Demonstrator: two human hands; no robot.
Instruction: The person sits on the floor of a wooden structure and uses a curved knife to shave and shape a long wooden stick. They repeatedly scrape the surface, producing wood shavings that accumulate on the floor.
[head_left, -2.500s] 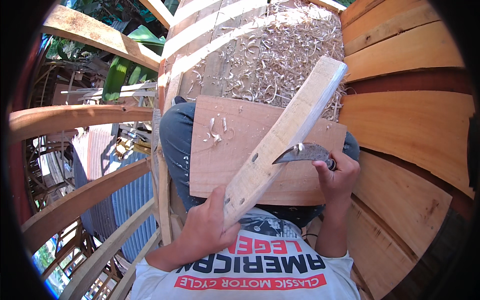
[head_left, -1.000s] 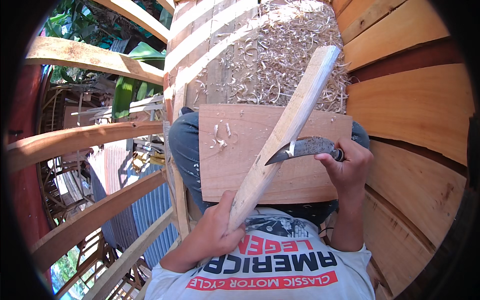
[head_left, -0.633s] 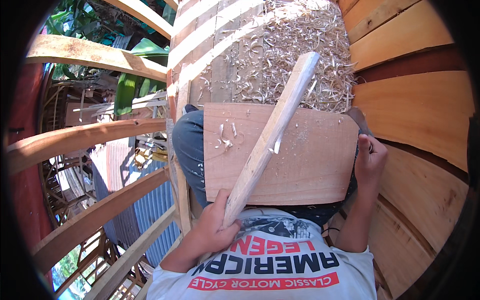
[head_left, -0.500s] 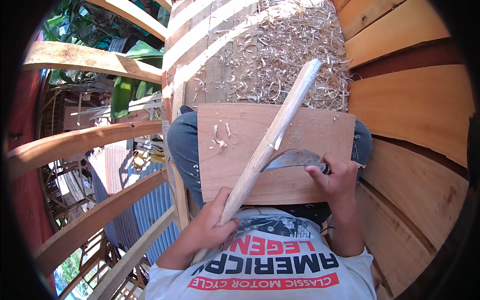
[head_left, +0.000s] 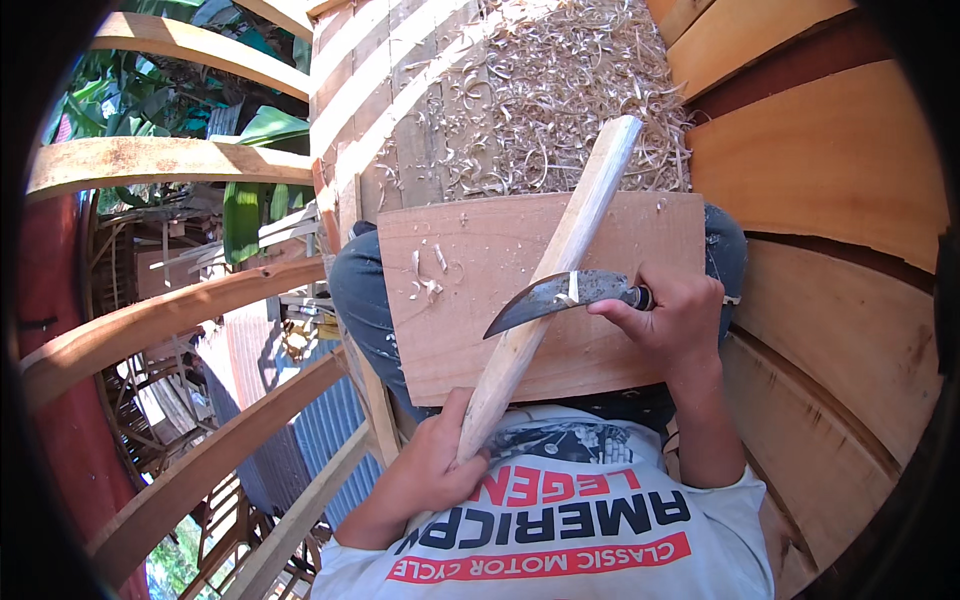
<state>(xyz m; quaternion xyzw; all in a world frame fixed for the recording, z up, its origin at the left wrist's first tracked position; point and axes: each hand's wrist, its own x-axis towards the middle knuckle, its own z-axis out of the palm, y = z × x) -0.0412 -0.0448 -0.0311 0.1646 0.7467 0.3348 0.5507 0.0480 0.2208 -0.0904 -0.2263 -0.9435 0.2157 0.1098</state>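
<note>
My left hand (head_left: 437, 462) is closed round the near end of a long pale wooden stick (head_left: 592, 195), which slants up and to the right over a flat wooden board (head_left: 440, 340) on my lap. In my right hand (head_left: 672, 315) is a knife (head_left: 540, 302) with a curved, broad blade; its dark handle is mostly hidden by the fingers. The blade lies across the middle of the stick, its tip pointing left, and a small curl of wood (head_left: 573, 288) sits on it. A few shavings (head_left: 428, 275) rest on the board's left part.
Curled wood shavings (head_left: 590, 90) cover much of the plank floor (head_left: 405, 130) beyond the board. Wooden wall planks (head_left: 820, 150) rise close on my right. At left stands an open railing of wooden slats (head_left: 180, 310), with corrugated metal sheets (head_left: 320, 430) and leaves (head_left: 242, 215) behind it.
The knife has swung from the stick's right side to lie across it, with a wood curl now on the blade. My right hand has risen slightly. The view has shifted a little.
</note>
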